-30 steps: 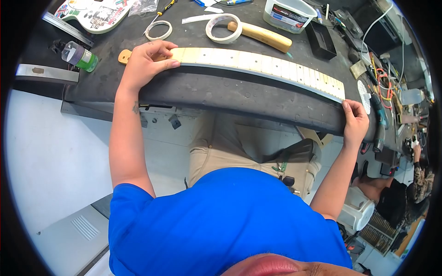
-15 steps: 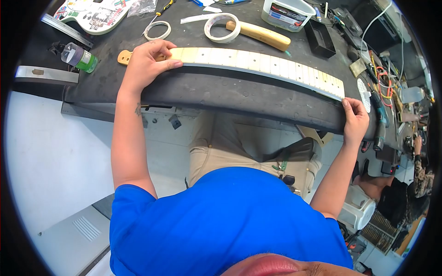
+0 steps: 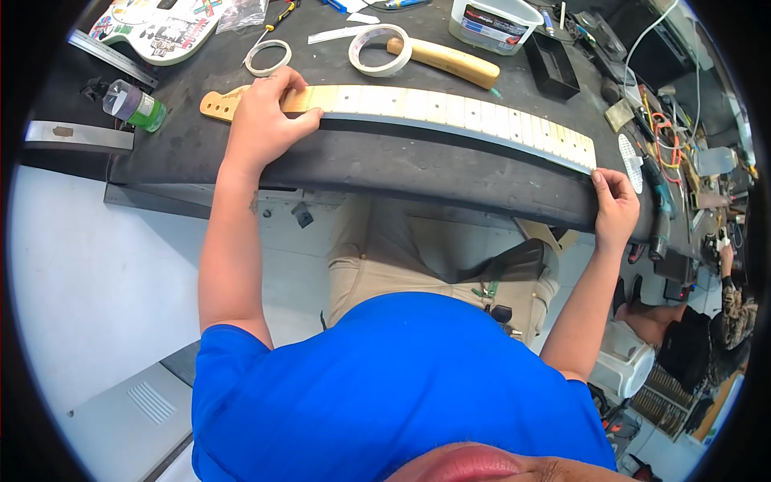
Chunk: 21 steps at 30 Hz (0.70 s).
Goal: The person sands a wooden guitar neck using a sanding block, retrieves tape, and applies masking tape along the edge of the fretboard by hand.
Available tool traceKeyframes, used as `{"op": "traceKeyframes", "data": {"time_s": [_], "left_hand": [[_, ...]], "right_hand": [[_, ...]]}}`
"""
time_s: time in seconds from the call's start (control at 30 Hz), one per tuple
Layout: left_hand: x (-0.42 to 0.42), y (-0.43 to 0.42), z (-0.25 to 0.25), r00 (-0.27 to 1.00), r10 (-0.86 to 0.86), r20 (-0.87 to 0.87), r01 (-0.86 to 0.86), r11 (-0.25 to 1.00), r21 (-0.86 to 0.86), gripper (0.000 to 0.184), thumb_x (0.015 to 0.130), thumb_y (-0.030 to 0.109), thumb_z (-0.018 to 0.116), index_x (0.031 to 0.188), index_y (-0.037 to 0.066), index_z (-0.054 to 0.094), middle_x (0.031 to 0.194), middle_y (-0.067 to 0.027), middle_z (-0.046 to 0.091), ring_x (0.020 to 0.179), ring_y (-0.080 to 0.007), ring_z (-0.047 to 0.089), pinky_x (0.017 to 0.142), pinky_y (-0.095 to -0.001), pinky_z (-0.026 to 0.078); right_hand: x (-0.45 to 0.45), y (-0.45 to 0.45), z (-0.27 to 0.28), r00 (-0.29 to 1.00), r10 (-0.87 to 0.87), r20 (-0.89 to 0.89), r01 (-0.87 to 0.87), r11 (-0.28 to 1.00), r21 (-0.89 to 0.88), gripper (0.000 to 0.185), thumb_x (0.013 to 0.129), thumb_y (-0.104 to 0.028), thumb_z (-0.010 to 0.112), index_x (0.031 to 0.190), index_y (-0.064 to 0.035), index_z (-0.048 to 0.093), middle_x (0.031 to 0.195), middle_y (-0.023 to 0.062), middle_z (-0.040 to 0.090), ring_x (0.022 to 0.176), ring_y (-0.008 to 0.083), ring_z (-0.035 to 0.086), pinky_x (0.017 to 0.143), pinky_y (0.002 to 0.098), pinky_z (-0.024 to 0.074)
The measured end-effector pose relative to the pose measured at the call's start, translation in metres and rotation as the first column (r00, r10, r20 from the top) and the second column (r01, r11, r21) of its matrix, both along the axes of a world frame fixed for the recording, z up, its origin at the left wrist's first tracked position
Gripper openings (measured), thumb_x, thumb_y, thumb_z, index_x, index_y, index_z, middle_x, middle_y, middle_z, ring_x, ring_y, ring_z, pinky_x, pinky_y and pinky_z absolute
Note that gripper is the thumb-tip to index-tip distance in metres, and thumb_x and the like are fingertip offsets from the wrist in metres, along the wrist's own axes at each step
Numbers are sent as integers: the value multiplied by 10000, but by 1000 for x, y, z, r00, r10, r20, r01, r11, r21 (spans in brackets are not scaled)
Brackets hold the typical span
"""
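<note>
From where I stand, the fingers of the left hand (image 3: 269, 120) curl over the maple guitar neck (image 3: 454, 108) just beside the headstock (image 3: 215, 104), with the thumb along the near edge and a gap between it and the forefinger. At the other end, the right hand (image 3: 614, 210) has thumb and forefinger pinched on the end of a grey-blue strip (image 3: 474, 135) that runs along the neck's near side; I can't tell whether those fingertips touch the wood too. The neck lies lengthwise near the front of the dark workbench (image 3: 385, 161), frets facing up. Just beyond it are a small tape roll (image 3: 261, 73), a larger tape roll (image 3: 355, 53) and a wooden bar (image 3: 454, 63), then a clear plastic tub (image 3: 474, 34). A stickered guitar body (image 3: 161, 32) lies at the far left, with a spray bottle (image 3: 135, 104) nearer.
</note>
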State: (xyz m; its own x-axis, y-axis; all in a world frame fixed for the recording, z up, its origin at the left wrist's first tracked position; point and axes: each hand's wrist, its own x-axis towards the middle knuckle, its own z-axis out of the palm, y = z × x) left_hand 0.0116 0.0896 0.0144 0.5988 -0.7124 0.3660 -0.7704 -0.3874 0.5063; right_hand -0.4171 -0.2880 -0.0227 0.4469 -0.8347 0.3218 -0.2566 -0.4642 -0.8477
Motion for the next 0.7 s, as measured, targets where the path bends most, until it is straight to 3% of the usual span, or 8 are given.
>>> {"op": "traceKeyframes", "data": {"time_s": [0.1, 0.2, 0.3, 0.4, 0.43, 0.53, 0.7], "left_hand": [[-4, -3, 1, 998, 22, 64, -23, 1000, 17, 435, 807, 320, 861, 1084, 33, 688, 1043, -138, 756, 1034, -316, 707, 911, -425, 541], [-7, -6, 0, 993, 29, 111, -34, 998, 49, 453, 822, 344, 869, 1099, 37, 684, 1059, -134, 748, 1045, -323, 696, 909, -432, 534], [-5, -3, -2, 994, 32, 107, -39, 997, 70, 452, 865, 330, 867, 1155, 30, 691, 1132, -121, 757, 1074, -277, 707, 939, -405, 554], [12, 15, 1, 987, -104, -123, 110, 993, 42, 399, 920, 237, 862, 1207, 11, 703, 1213, -106, 767, 1179, -210, 703, 1013, -366, 571], [14, 19, -2, 957, -149, -250, 141, 989, -50, 372, 932, 122, 869, 1242, -6, 708, 1275, -101, 763, 1243, -167, 687, 1077, -340, 565], [21, 18, -5, 918, -185, -350, 153, 981, -118, 398, 911, 95, 904, 1243, -11, 711, 1289, -108, 759, 1239, -171, 697, 1086, -343, 560], [11, 6, 5, 971, -116, -209, 109, 993, -44, 387, 858, 159, 957, 1051, 7, 659, 1195, -102, 793, 1061, -162, 735, 958, -343, 593]], "right_hand": [[-1, 0, 0, 1000, -2, -1, 2, 1000, 3, 181, 1011, -163, 842, 1064, 5, 801, 980, 16, 779, 927, 86, 679, 870, 249, 515], [0, 1, 2, 1000, -6, -10, 6, 1000, 0, 180, 1009, -162, 844, 1062, 4, 802, 974, 13, 778, 919, 85, 678, 866, 250, 516], [1, 1, 2, 1000, -1, -8, 1, 1000, -4, 180, 1008, -163, 845, 1061, 4, 802, 971, 9, 777, 911, 84, 675, 864, 249, 515], [0, -1, 0, 1000, 8, 4, -8, 1000, -2, 179, 1009, -162, 845, 1060, 5, 801, 971, 9, 778, 909, 83, 675, 863, 247, 514], [0, -1, 0, 1000, 10, 9, -10, 1000, 6, 179, 1010, -161, 844, 1059, 5, 801, 973, 9, 778, 910, 83, 674, 863, 247, 514], [-1, 1, 2, 1000, 1, -3, -1, 1000, 3, 177, 1011, -162, 844, 1058, 4, 800, 972, 7, 777, 911, 80, 673, 862, 245, 513], [0, 0, 1, 1000, -3, -7, 3, 1000, 1, 182, 1012, -166, 845, 1060, 3, 799, 968, 2, 774, 910, 77, 670, 860, 245, 513]]}}
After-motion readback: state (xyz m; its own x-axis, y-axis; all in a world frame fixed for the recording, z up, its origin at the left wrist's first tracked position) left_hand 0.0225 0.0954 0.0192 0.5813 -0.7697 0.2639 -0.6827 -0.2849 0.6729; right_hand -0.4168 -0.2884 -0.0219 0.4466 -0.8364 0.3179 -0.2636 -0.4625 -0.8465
